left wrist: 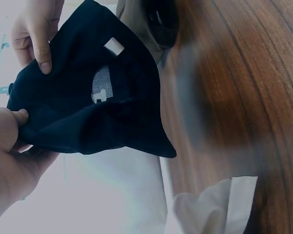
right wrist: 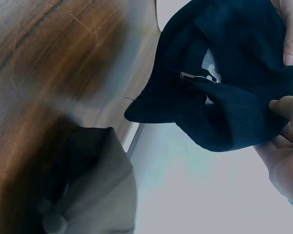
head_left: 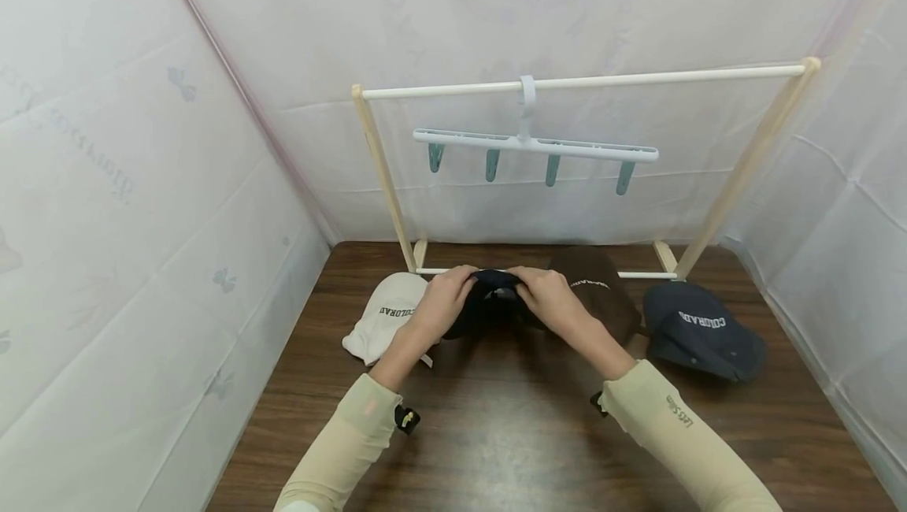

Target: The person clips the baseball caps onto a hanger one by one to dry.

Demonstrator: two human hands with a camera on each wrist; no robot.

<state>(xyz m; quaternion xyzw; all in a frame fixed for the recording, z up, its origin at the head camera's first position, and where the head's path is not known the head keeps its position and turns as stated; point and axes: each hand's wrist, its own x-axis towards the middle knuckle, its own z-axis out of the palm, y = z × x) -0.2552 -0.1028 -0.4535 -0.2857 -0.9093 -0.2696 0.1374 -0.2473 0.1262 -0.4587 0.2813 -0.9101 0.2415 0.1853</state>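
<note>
Just around the dark cap [head_left: 489,280], in the head view, a person's left hand [head_left: 439,303] and right hand [head_left: 553,299] pinch its two sides; a white cap [head_left: 386,311] lies to its left, a brown cap [head_left: 591,299] beside it on the right and a navy cap [head_left: 697,331] farther right, while beyond it a rack [head_left: 673,76] bears a white hanger [head_left: 468,138] with clips [head_left: 492,165]. The step in hand appears to be holding and shaping the dark cap; handling it further would likely call for an even pinch on both sides so its soft fabric stays spread. From the left wrist, each thumb lies on the dark cap's near surface, fingers partly hidden behind; its hollow, the one container-like thing plainly seen, shows a pale label [left wrist: 114,46] and a mesh patch [left wrist: 101,83]. From the right wrist, both hands are again clamped on that fabric, with the brown cap near its peak.
</note>
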